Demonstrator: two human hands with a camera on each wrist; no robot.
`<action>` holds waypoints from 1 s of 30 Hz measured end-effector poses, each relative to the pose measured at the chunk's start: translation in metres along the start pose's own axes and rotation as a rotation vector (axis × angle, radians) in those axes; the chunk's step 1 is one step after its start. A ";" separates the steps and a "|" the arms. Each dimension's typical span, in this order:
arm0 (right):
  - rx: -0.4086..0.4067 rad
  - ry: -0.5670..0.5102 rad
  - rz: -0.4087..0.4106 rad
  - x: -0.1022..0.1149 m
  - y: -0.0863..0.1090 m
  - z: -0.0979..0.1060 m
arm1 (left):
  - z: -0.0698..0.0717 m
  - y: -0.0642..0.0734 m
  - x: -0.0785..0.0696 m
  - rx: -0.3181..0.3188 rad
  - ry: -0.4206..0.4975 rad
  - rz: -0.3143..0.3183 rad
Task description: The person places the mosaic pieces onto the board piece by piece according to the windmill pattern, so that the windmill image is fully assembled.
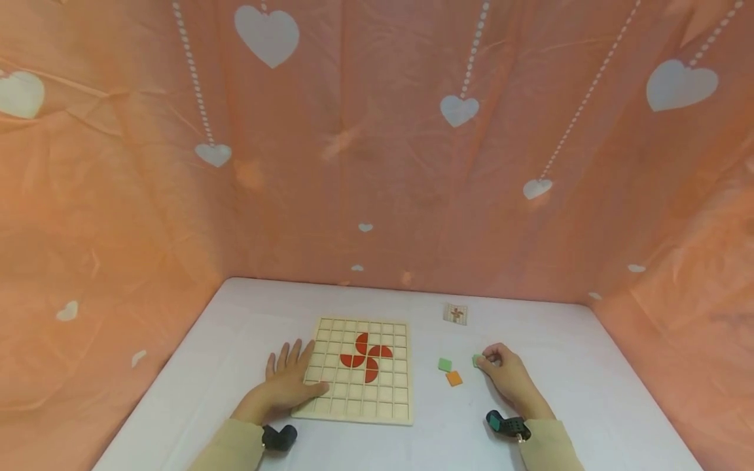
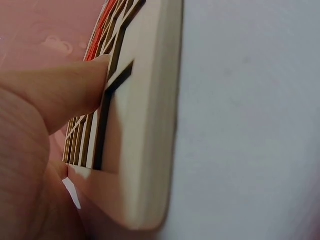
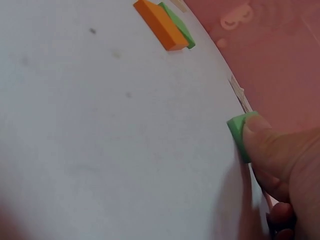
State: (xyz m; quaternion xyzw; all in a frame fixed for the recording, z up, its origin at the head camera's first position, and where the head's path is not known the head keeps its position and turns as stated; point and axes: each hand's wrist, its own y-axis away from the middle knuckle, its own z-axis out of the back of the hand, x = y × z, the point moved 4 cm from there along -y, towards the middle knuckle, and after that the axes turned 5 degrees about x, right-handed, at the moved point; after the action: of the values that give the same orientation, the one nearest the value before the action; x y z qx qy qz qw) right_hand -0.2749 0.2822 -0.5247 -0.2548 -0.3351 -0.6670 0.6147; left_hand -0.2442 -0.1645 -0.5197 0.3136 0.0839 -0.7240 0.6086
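A wooden grid board (image 1: 394,412) lies on the white table, with several red rounded pieces (image 1: 371,366) set in a pinwheel near its middle. My left hand (image 1: 288,383) rests on the board's left edge, fingers spread and straight; in the left wrist view its thumb (image 2: 85,87) touches the grid. To the right of the board, my right hand (image 1: 508,373) pinches a green square tile (image 3: 239,135) between thumb and fingers. Another green tile (image 1: 444,364) and an orange tile (image 1: 453,378) lie between the board and that hand.
A small card (image 1: 455,314) printed with a red pinwheel on a grid lies behind the tiles. Orange curtain (image 1: 400,163) with white hearts encloses the table (image 1: 265,297) at the back and sides. Each wrist wears a dark strapped device (image 1: 508,425).
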 end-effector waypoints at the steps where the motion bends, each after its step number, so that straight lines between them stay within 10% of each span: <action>1: 0.002 -0.006 -0.006 0.000 0.000 0.000 | 0.000 0.001 0.000 -0.002 0.006 0.001; 30: 0.000 -0.031 0.058 0.033 0.013 -0.006 | -0.001 0.001 0.001 0.003 0.047 -0.004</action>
State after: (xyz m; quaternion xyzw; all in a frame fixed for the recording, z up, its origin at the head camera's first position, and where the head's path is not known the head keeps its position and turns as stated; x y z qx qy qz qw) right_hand -0.2652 0.2557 -0.5020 -0.2746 -0.3371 -0.6450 0.6285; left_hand -0.2434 -0.1647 -0.5205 0.3312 0.0974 -0.7178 0.6047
